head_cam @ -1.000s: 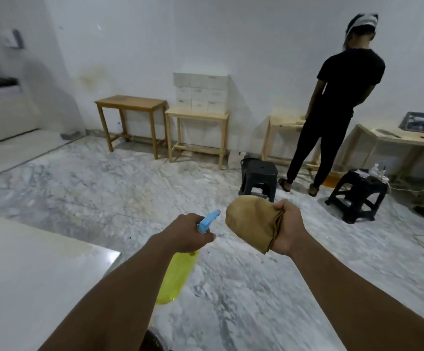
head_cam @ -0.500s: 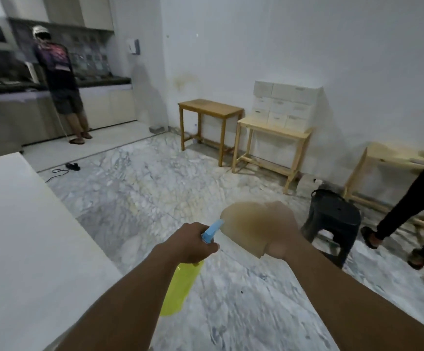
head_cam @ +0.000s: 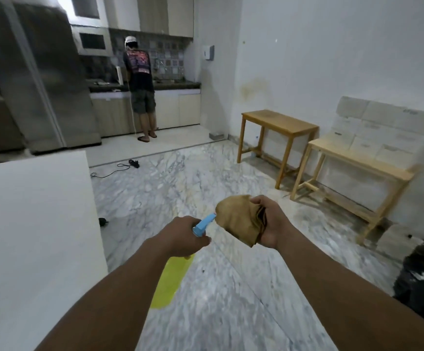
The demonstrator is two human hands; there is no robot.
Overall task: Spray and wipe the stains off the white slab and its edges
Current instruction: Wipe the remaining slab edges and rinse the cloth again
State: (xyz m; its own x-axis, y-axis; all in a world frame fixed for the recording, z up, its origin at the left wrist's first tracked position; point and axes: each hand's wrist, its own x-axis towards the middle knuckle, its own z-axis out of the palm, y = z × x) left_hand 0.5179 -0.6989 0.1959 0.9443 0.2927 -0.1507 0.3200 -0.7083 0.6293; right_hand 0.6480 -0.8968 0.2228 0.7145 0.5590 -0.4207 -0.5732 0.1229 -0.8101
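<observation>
Left hand (head_cam: 183, 236): fingers curled tight around the neck of the spray bottle, knuckles up, forearm reaching in from the lower left.
Spray bottle (head_cam: 172, 282): yellow body hangs down below the left fingers, tilted; its blue nozzle head juts out above them and points toward the cloth, the tip just at the cloth's near edge.
Right hand (head_cam: 271, 224): fingers closed on the bunched cloth, thumb on top, forearm coming in from the lower right.
Cloth (head_cam: 240, 220): tan-brown, folded into a wad, bulging out to the left of the right fingers and hanging a little below them.
White slab (head_cam: 33, 236): a broad plain white surface to the left of the left fingers, apart from both hands; its right edge runs from near the left forearm away to a far corner. No stains can be made out on it from here.
Floor (head_cam: 205, 178): grey-veined marble, under and beyond both hands.
Black stool (head_cam: 423, 287): dark, blurred, well to the right of the right forearm.
Wooden tables (head_cam: 281, 125): two, one darker and one paler, beyond and to the right of the right fingers, against the white wall; pale boxes are stacked on the paler one.
Cable (head_cam: 114, 169): black, lying on the floor beyond the slab's far corner.
Another person (head_cam: 140, 84): far off, beyond the left fingers, standing with their back turned at a kitchen counter beside a tall steel fridge (head_cam: 41, 79).
</observation>
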